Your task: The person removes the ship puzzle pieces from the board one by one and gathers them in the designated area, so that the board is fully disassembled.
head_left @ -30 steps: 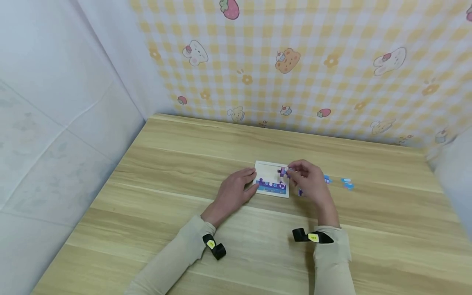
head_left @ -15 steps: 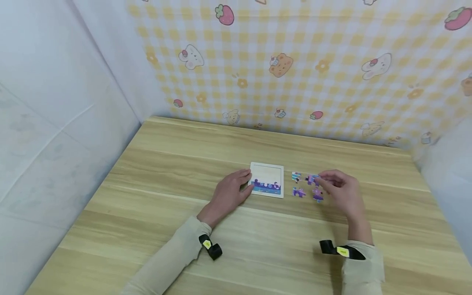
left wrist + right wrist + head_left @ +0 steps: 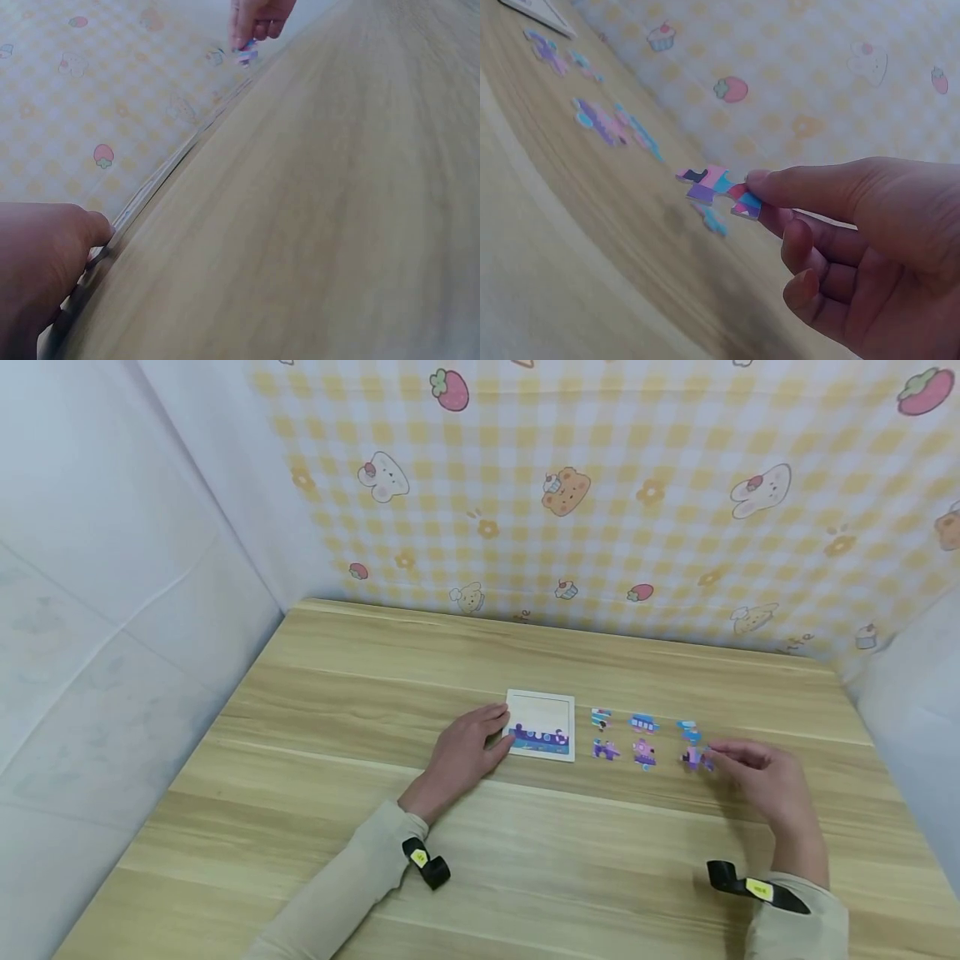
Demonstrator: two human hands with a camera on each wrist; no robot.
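Observation:
My right hand [image 3: 768, 781] pinches a purple, pink and blue jigsaw piece [image 3: 724, 191] between thumb and fingers. In the right wrist view the piece is held above the table. My left hand [image 3: 465, 752] rests along the left edge of a white-framed puzzle board [image 3: 542, 693], thumb and fingers touching the rim. Joined pieces [image 3: 540, 739] with a purple and blue picture fill the board's lower strip; its upper part shows a bare pale base. The left wrist view shows the left thumb [image 3: 97, 229] at the board's edge, most of the board being hidden there.
Loose pieces lie right of the board in two rows: a striped piece [image 3: 601, 718], a blue one with windows [image 3: 643, 722], a light blue one [image 3: 688, 731], and purple ones [image 3: 605, 749] in front. A checked cloth [image 3: 525, 527] hangs behind the wooden table [image 3: 540, 860].
My right hand has moved from the board rightward past the loose pieces, carrying the jigsaw piece with it. The left hand stays at the board's edge. The head view has shifted slightly.

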